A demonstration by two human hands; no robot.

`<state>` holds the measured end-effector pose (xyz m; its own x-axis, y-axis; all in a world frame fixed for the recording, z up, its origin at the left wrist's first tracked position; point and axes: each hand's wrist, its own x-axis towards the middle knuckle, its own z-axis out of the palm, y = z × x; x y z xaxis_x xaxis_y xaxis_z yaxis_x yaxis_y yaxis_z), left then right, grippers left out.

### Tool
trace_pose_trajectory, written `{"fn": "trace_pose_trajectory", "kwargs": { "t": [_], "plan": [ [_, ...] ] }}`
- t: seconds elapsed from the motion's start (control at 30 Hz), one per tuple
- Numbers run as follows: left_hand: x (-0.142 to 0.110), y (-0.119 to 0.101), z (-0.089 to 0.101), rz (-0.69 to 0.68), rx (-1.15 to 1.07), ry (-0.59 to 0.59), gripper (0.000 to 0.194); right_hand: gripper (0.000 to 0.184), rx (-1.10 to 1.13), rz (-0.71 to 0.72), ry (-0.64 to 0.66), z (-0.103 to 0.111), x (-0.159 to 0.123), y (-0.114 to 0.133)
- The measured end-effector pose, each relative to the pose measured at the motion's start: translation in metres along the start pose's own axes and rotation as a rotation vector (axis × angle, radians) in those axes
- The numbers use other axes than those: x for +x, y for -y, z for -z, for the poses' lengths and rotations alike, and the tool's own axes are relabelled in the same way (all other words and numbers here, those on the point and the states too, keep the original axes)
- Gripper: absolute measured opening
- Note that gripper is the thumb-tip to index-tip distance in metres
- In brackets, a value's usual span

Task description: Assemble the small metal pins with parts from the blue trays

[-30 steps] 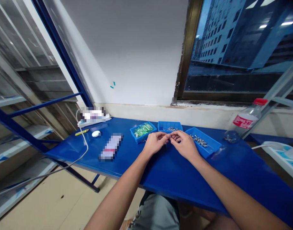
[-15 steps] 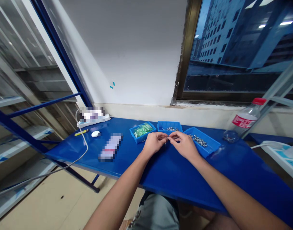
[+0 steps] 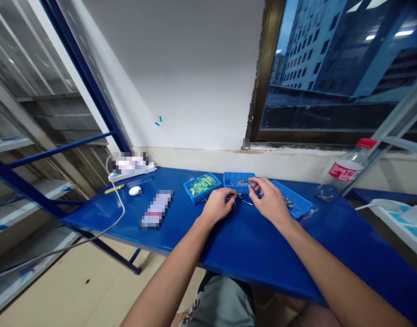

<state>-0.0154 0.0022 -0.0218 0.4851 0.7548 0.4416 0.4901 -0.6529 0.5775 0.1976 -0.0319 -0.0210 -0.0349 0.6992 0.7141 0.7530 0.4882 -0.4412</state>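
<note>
My left hand (image 3: 219, 204) rests on the blue table (image 3: 229, 236) with its fingers pinched on a small thin metal part (image 3: 240, 199) whose wire sticks out to the right. My right hand (image 3: 269, 198) is lifted a little to the right of it, fingers curled, thumb and forefinger close together near the middle blue tray (image 3: 238, 180) of small metal parts. What the right fingers hold, if anything, I cannot make out. A tray of green parts (image 3: 202, 186) lies to the left, and a tray of grey metal pieces (image 3: 293, 204) is partly hidden behind my right hand.
A clear plastic bottle with a red cap (image 3: 345, 171) stands at the back right. A white power strip (image 3: 131, 169), a white round object (image 3: 135, 190), a yellow pen (image 3: 115, 188) and a cable (image 3: 120, 204) lie at the left. A white device (image 3: 402, 218) sits far right.
My hands were together pinching one small part; now the right hand has pulled away up and right toward the trays. The left hand stays, still pinching the part.
</note>
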Motion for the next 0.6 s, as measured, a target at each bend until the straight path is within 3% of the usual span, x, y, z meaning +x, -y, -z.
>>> {"fn": "trace_pose_trajectory", "kwargs": {
  "t": [0.1, 0.23, 0.47, 0.6],
  "plan": [
    [-0.002, 0.005, -0.004, -0.078, 0.102, 0.091, 0.023, 0.026, -0.175, 0.038, -0.056, 0.013, 0.004, -0.008],
    [-0.003, 0.013, -0.01, -0.096, 0.139, 0.148, 0.027, 0.026, -0.35, 0.017, -0.004, 0.021, 0.005, -0.014],
    [-0.001, 0.015, -0.01, -0.076, 0.134, 0.151, 0.028, 0.026, -0.548, -0.089, 0.081, 0.021, -0.001, -0.02],
    [-0.001, 0.014, -0.009, -0.058, 0.145, 0.14, 0.031, 0.027, -0.573, -0.057, 0.101, 0.02, -0.002, -0.019]
  ]
}}
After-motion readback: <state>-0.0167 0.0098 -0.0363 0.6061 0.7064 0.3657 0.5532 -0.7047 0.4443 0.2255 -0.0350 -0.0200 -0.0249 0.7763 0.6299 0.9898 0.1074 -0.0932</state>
